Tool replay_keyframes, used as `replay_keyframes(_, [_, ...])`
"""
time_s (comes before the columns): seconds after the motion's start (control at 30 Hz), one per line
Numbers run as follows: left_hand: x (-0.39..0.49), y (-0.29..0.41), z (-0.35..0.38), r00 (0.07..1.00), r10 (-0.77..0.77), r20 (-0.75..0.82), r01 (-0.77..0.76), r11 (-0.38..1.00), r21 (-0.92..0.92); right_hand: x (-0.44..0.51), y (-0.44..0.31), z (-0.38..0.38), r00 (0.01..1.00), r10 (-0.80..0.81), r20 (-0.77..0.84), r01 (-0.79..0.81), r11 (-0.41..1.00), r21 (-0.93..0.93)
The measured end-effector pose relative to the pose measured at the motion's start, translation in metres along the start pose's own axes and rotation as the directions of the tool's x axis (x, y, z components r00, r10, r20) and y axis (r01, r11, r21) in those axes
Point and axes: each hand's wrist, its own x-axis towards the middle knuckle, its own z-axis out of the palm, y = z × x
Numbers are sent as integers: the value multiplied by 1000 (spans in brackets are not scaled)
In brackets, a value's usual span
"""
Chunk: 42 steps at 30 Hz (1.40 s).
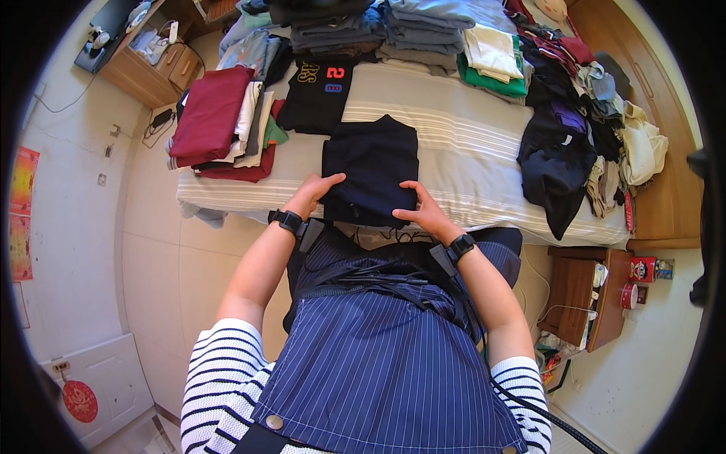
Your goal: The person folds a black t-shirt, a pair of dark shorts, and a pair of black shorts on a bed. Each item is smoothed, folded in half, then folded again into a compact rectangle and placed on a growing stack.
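A folded black garment (370,170) lies in front of me at the near edge of the bed, its outline roughly rectangular. At its left edge is my left hand (309,194), the thumb laid on the cloth and the other fingers mostly hidden at the side. My right hand (428,213) touches the right edge, thumb and forefinger spread apart on the fabric. Just beyond lies a folded black shirt (313,96) with coloured lettering and numerals, partly covered by the nearer garment.
On the striped bedsheet (454,136), a stack topped by dark red cloth (211,113) stands left. Folded jeans (425,28) and white cloth (491,52) on green lie at the back. Loose clothes (558,153) heap up right, by the wooden headboard (652,85). A nightstand (610,301) stands below.
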Motion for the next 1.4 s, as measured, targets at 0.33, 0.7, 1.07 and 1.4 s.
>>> replay_keyframes(0.33, [-28,2,3,883,-102,459,360,775,-520,-23,-41,-8,977,180,114,-212,877,432])
replay_keyframes(0.7, [-85,36,10,850,126,512,289,700,-653,-54,-112,-24,982,67,176,-151,840,521])
replay_keyframes(1.07, [-129,94,9,893,178,413,214,640,-738,-62,-147,-24,992,-44,116,-47,732,679])
replay_keyframes(1.4, [-104,129,-6,803,328,497,169,675,-718,-60,-93,-45,988,154,13,-127,760,637])
